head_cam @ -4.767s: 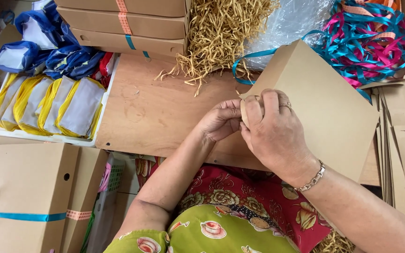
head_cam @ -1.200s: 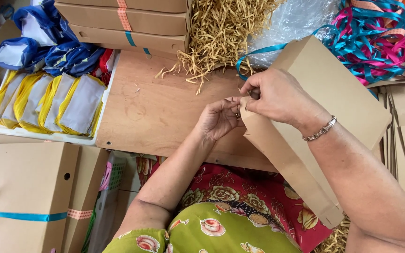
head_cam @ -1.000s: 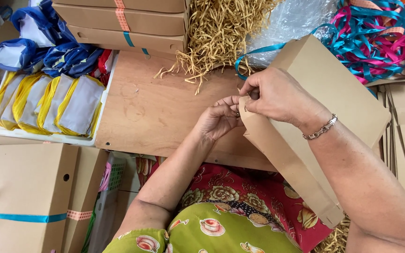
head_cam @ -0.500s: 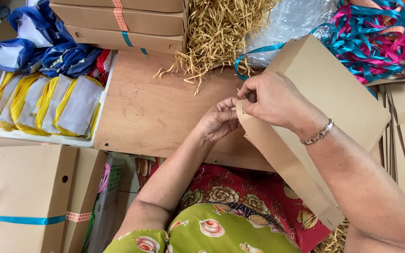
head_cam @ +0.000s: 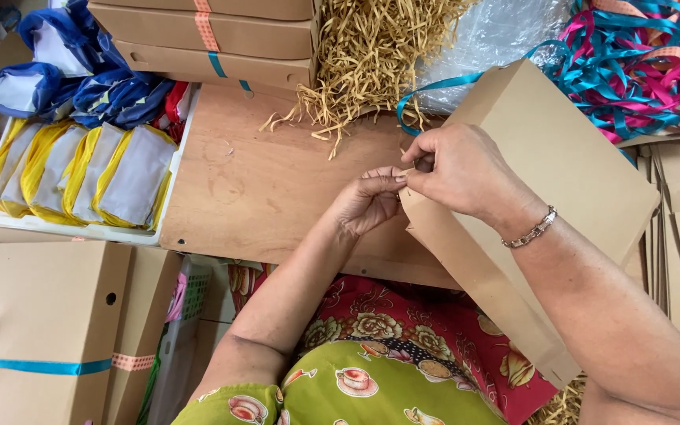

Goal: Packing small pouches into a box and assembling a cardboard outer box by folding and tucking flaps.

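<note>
Hands meet over a wooden worktop (head_cam: 261, 189): the left hand (head_cam: 367, 201) and right hand (head_cam: 458, 169) each close a narrow fingertip grip on the upper corner of a tilted brown cardboard box (head_cam: 545, 181), seemingly light, stiff, crease-prone, best held by its edges.

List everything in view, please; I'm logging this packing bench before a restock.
Flat box: one, brown, tilted, held over the board.
Wooden board: one, brown, centre.
Paper shred: a heap, straw-coloured, top centre.
Ribbons: a tangle, teal and pink, top right.
Packets: several, white with yellow edges, in a white tray, left.
Closed boxes: a stack, brown, top.
Left hand: pinching at the box's corner.
Right hand: gripping the same corner.
</note>
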